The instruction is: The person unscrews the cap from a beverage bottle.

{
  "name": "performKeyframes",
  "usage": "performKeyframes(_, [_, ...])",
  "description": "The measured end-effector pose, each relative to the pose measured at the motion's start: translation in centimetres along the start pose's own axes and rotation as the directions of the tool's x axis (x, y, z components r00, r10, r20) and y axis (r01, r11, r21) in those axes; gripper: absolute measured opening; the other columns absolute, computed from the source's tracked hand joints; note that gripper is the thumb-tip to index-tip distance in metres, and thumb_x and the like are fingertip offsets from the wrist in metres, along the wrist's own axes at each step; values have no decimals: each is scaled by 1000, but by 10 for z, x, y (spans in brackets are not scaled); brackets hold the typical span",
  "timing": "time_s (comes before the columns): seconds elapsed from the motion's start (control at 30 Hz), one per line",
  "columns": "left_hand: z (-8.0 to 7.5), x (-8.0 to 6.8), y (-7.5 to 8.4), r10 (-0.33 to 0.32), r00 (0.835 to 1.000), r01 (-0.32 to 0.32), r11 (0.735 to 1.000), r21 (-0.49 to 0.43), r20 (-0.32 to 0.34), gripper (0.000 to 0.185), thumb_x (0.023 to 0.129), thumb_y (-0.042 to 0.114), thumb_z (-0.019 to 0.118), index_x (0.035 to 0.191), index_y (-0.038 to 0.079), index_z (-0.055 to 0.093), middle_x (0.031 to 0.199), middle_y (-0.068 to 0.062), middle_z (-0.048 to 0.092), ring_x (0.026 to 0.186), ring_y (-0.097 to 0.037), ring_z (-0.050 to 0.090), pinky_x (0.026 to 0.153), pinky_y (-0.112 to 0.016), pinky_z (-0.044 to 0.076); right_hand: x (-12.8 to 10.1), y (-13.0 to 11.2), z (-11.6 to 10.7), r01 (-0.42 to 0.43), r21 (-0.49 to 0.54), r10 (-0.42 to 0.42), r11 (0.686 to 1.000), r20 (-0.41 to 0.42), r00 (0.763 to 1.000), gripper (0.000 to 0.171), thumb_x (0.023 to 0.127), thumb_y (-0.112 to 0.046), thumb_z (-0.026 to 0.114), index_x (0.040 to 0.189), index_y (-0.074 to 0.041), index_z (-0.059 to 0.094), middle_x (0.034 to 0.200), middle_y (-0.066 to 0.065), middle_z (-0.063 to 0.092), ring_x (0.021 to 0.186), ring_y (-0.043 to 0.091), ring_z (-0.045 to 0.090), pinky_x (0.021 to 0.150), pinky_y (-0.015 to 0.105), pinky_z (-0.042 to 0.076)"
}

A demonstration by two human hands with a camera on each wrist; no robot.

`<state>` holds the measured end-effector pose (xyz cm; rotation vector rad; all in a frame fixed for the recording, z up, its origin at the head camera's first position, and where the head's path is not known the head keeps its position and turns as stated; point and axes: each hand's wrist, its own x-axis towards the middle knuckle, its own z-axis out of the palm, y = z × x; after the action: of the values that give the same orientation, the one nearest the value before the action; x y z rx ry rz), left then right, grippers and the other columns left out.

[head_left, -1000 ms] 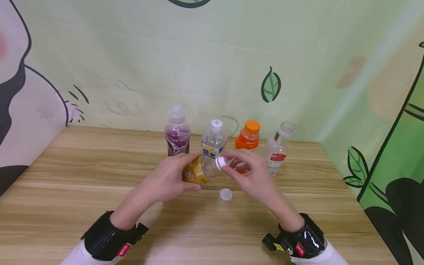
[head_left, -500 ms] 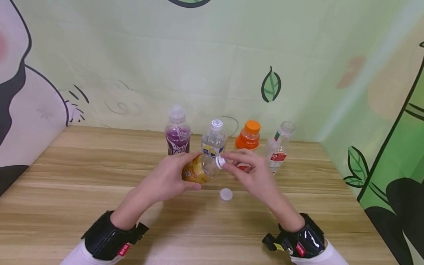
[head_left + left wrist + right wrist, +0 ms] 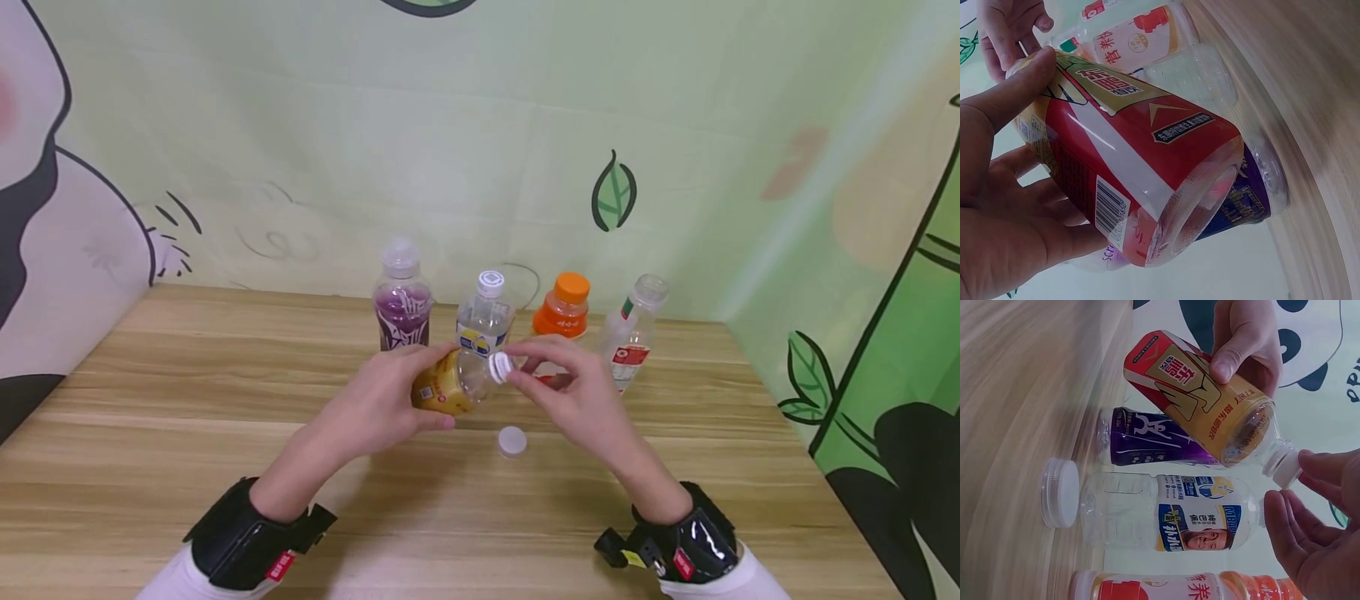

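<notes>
A clear plastic bottle with a gold and red label (image 3: 441, 385) lies tilted above the table, its neck pointing right. My left hand (image 3: 382, 400) grips it round the label; the left wrist view shows the thumb on one side and fingers on the other. On the bottle's mouth sits a white cap (image 3: 1287, 470). Thumb and fingertips of my right hand (image 3: 566, 387) pinch that cap. Below the bottle's neck, a second, wider white cap (image 3: 512, 442) lies flat on the table, touched by neither hand.
Behind the hands stand a purple-labelled bottle (image 3: 402, 308), a clear bottle with a white cap (image 3: 483, 317), an orange-capped bottle (image 3: 562, 312) and a clear bottle with a red label (image 3: 630, 342). A printed cloth (image 3: 337, 167) hangs behind the wooden table (image 3: 187, 400).
The fingers of my right hand have shifted slightly round the cap, and its wrist has moved a touch to the right. The left hand and bottle stay nearly still.
</notes>
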<state>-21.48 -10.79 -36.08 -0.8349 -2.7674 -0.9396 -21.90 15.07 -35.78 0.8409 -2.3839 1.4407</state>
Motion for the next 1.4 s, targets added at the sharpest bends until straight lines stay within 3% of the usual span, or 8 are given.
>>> performKeyframes(0.37, [-1, 0, 0, -15, 1000, 15, 1000, -5, 0, 82, 77, 23, 94, 146, 3, 55, 133, -17, 64, 112, -29, 65, 96, -47, 55, 0, 2, -2, 7, 22, -7, 1000, 10, 1000, 30, 89, -4, 80, 118, -7, 78, 112, 3, 74, 85, 17, 69, 68, 31, 61])
performKeyframes(0.67, [0, 0, 0, 1, 1000, -1, 1000, 3, -5, 83, 76, 22, 94, 147, 3, 54, 131, -17, 65, 111, -29, 65, 95, -46, 55, -1, -1, -2, -81, 92, 81, 993, -3, 997, 24, 89, -4, 80, 114, -5, 79, 112, 7, 73, 85, 21, 71, 67, 42, 63])
performKeyframes(0.87, [0, 0, 0, -4, 1000, 4, 1000, 3, -4, 83, 76, 22, 94, 147, 3, 55, 131, -17, 65, 110, -29, 65, 95, -47, 55, 0, -1, -2, -116, 42, 117, 992, -22, 993, 36, 88, -7, 82, 123, -5, 74, 107, 7, 74, 89, 21, 68, 73, 30, 61])
performKeyframes(1.07, [0, 0, 0, -14, 1000, 14, 1000, 6, -1, 83, 77, 22, 94, 147, 3, 54, 131, -17, 65, 111, -29, 65, 95, -47, 55, 0, -1, -2, -86, 28, 86, 996, -5, 996, 28, 88, -5, 81, 116, -7, 78, 110, 4, 73, 89, 22, 65, 70, 31, 62])
performKeyframes(1.4, [0, 0, 0, -28, 1000, 28, 999, 18, 0, 82, 78, 23, 93, 147, 4, 54, 131, -17, 64, 111, -29, 64, 94, -47, 56, 0, 1, -4, -58, 38, 57, 998, 35, 998, 31, 89, -5, 80, 120, -9, 78, 114, 1, 75, 92, 17, 70, 71, 33, 61])
